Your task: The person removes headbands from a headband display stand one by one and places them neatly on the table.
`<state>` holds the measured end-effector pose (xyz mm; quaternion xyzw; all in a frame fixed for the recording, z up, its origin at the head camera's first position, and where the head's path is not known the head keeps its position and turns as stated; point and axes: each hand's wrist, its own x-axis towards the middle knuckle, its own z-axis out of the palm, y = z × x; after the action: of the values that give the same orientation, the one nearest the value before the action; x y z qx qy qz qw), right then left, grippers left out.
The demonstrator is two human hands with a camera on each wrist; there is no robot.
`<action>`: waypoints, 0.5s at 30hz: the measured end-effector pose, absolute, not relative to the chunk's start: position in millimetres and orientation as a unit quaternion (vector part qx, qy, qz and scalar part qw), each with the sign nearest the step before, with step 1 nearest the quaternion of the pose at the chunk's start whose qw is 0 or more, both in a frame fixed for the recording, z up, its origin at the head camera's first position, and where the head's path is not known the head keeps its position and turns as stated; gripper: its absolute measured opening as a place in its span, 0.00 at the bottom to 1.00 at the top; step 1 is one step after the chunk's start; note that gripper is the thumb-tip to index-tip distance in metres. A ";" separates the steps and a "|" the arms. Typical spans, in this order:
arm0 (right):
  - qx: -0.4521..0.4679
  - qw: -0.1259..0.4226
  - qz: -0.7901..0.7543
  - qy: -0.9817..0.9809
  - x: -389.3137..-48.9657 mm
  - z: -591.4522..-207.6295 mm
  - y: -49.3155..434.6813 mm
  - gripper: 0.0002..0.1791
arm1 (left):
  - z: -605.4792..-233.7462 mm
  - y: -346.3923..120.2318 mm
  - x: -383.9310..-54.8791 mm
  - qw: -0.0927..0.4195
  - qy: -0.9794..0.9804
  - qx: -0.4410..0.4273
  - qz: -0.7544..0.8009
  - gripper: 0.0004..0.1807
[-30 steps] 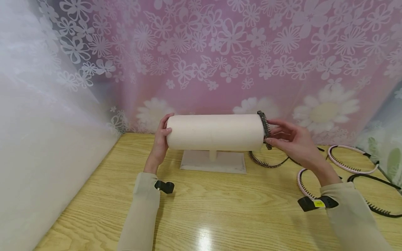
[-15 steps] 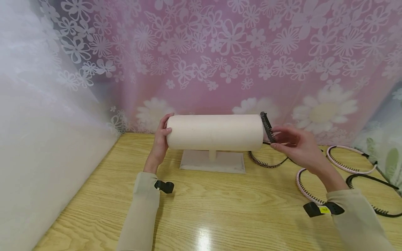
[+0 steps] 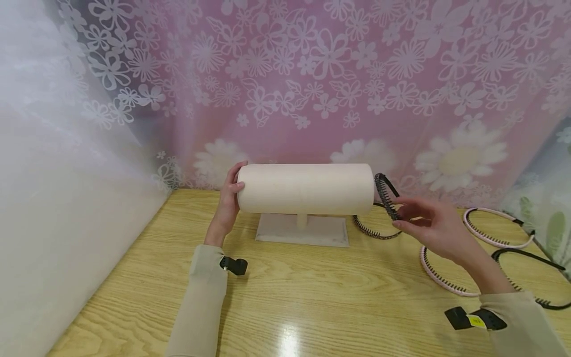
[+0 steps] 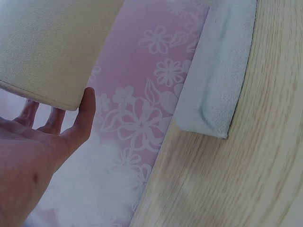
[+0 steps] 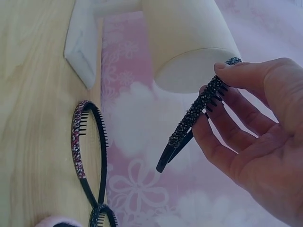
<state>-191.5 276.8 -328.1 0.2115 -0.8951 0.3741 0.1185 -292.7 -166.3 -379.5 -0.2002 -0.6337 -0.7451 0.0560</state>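
A cream padded roll (image 3: 305, 188) lies level on top of a short post and flat base (image 3: 303, 233), forming a display stand. My left hand (image 3: 228, 201) grips the roll's left end, thumb on the front and other fingers around the rim; the left wrist view shows its fingers (image 4: 85, 116) at the stitched edge. Just beyond the roll's right end, my right hand (image 3: 439, 230) pinches a dark glittery headband (image 3: 386, 196) with comb teeth. In the right wrist view the headband (image 5: 196, 111) slants between thumb and fingers, overlapping the roll's pale end face.
On the wood-grain table (image 3: 267, 297), a speckled toothed headband (image 5: 75, 142) lies right of the base. Farther right are a near pink headband (image 3: 439, 280), a far pink headband (image 3: 482, 238) and a black headband (image 3: 531, 252). A pink floral curtain (image 3: 285, 74) hangs close behind.
My right hand has drawn the dark headband off the roll's right end and moved it right and down, tilting it. The left hand keeps its place on the roll.
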 end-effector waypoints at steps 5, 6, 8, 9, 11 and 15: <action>0.212 0.126 0.349 -0.904 -179.8 -334.0 279.9 0.24 | -378.2 -166.7 -292.5 0.054 -0.635 -0.195 -0.745 0.33; 0.216 0.130 0.344 -0.904 -177.7 -335.8 280.3 0.24 | -378.1 -166.5 -292.3 0.055 -0.636 -0.193 -0.745 0.33; 0.223 0.135 0.337 -0.905 -173.1 -339.8 280.8 0.24 | -378.1 -166.4 -291.8 0.056 -0.637 -0.192 -0.745 0.33; 0.225 0.137 0.333 -0.905 -170.7 -341.8 281.0 0.24 | -378.0 -166.2 -291.5 0.056 -0.637 -0.191 -0.745 0.33; 0.228 0.136 0.328 -0.906 -166.0 -346.1 281.8 0.24 | -378.0 -165.8 -290.8 0.057 -0.638 -0.190 -0.744 0.34; 0.232 0.133 0.319 -0.909 -157.3 -355.5 284.5 0.25 | -377.0 -164.5 -289.9 0.056 -0.636 -0.186 -0.746 0.34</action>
<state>-157.3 284.5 -355.5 0.2320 -0.9093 0.3191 0.1326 -289.9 -164.5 -377.0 -0.1864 -0.6363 -0.7465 0.0556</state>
